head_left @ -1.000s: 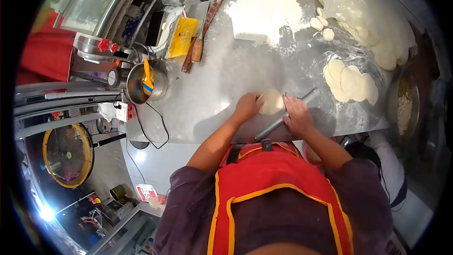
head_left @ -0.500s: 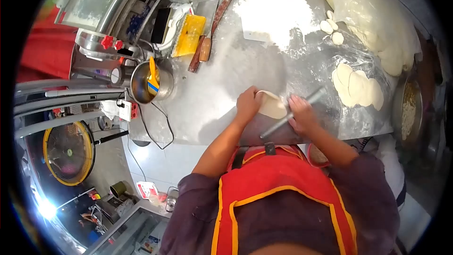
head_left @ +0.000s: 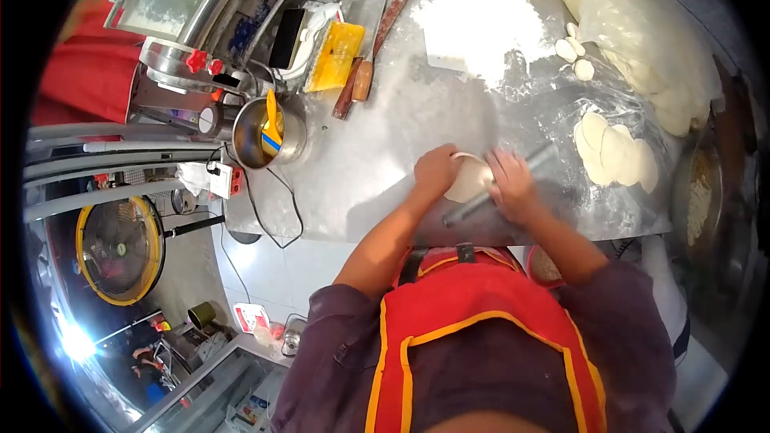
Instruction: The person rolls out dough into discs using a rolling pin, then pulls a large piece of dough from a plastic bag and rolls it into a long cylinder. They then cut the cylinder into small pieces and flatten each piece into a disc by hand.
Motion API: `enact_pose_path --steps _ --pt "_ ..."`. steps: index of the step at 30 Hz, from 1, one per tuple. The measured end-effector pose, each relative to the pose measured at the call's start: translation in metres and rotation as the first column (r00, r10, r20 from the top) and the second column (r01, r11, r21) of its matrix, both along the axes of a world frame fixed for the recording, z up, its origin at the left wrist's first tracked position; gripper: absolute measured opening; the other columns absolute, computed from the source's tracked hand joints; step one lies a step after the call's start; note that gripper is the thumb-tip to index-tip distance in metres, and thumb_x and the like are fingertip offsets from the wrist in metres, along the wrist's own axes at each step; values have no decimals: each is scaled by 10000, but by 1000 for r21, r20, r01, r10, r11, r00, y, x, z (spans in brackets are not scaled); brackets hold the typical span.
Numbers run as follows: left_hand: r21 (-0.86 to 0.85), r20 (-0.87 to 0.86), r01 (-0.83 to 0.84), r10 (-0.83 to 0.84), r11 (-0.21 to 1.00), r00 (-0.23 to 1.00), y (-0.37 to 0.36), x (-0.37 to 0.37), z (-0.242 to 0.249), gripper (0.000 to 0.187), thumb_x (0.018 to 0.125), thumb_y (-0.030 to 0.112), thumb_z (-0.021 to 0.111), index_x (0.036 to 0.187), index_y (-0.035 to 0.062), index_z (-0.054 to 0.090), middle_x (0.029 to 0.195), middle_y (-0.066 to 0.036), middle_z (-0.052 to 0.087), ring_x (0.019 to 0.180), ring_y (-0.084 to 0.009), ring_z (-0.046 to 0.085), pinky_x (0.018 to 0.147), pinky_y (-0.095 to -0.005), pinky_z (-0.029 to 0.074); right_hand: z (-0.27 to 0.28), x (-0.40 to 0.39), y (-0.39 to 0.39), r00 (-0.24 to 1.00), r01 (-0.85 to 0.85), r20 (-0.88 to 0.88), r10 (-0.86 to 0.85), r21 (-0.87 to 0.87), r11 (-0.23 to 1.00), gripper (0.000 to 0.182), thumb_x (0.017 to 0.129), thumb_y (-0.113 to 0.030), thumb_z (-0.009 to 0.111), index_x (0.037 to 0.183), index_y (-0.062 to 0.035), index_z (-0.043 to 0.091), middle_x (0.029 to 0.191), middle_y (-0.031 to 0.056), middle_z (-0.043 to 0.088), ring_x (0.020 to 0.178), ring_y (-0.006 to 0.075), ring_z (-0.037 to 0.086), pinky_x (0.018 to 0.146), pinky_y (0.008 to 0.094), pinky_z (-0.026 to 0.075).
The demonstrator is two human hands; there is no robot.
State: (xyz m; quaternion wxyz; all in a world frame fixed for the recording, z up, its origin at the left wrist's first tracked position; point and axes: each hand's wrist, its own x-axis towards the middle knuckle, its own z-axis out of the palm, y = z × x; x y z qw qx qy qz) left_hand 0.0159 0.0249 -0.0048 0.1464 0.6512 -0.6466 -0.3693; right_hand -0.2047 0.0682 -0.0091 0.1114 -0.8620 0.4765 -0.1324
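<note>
My left hand is closed on the left edge of a thin dough round and lifts its far rim a little. Across the right side of that round lies a slim grey rolling pin, slanting from lower left to upper right. My right hand rests over the pin's middle, fingers stretched past it and slightly blurred. Further right, several overlapping flat dough rounds lie on the floured metal table. A few small dough pieces sit above them.
White flour with a white scraper lies at the back. Dough lumps and a plastic-covered dough mass are at the back right. To the left stand a metal pot with a yellow brush, a yellow tray and a power cord. A filled bowl is at far right.
The view has shifted slightly, so the table items sit a little further right. My right hand and the rolling pin have moved slightly over the dough round; my left hand keeps its edge.
</note>
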Motion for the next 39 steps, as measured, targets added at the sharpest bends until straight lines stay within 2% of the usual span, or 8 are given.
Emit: enact_pose_path --steps 1,7,11,16,26,33,36,39 --pt "38 -46 -38 39 999 998 0 7 -5 201 887 265 599 970 92 658 940 -179 675 893 -379 639 777 -469 500 9 -15 24 996 54 -82 -36 224 973 696 814 -319 666 1414 -58 429 1451 150 426 1358 314 375 1148 503 235" --pt "-59 -67 -179 175 982 982 -46 12 12 165 898 231 586 992 105 637 943 -138 699 904 -369 650 777 -450 508 7 -45 67 992 -45 -115 53 66 997 711 786 -442 711 1399 -185 459 1396 98 450 1345 274 374 1168 503 194" --pt "-25 -64 260 -262 965 963 -86 -47 26 214 877 161 591 1060 71 658 1023 -151 691 954 -326 655 814 -410 497 9 -34 61 997 16 80 -24 89 996 699 701 -437 785 1294 -162 537 1275 87 537 1230 309 490 1106 546 290" --pt "-218 -225 184 -232 959 946 -132 -133 19 297 880 143 578 1155 43 629 1080 -180 671 1010 -354 626 885 -420 478 1 -32 64 989 66 124 -87 161 985 616 678 -409 799 1195 -157 582 1250 57 544 1238 275 482 1093 525 321" --pt "-500 403 629 -483 595 778 -137 -183 -50 554 982 327 463 1454 53 370 1547 -184 293 1454 -331 226 1179 -474 178 -13 -29 67 992 105 72 -105 1 994 581 760 -578 671 1171 -169 629 1222 29 554 1239 226 445 1121 444 312" --pt "-463 195 569 -548 679 813 -75 -141 -83 560 954 244 430 1438 -30 364 1522 -221 313 1443 -381 228 1179 -561 104 -21 -31 69 994 69 84 -77 96 993 599 637 -327 829 1164 -157 599 1277 65 521 1203 287 473 1071 533 333" --pt "-684 426 567 -381 458 821 -32 -111 -97 518 873 228 478 1305 -58 481 1464 -232 374 1382 -406 321 1135 -572 228 -23 -32 65 995 34 95 -39 49 998 694 580 -301 827 1189 -143 534 1263 130 512 1190 372 460 1050 608 302" --pt "-699 387 559 -422 446 820 0 -65 -54 452 827 193 532 1199 -63 542 1321 -237 492 1299 -450 390 1069 -592 297 -22 -34 49 998 -30 -58 34 74 997 566 874 -387 636 1321 -76 480 1335 157 480 1272 392 416 1076 584 285"
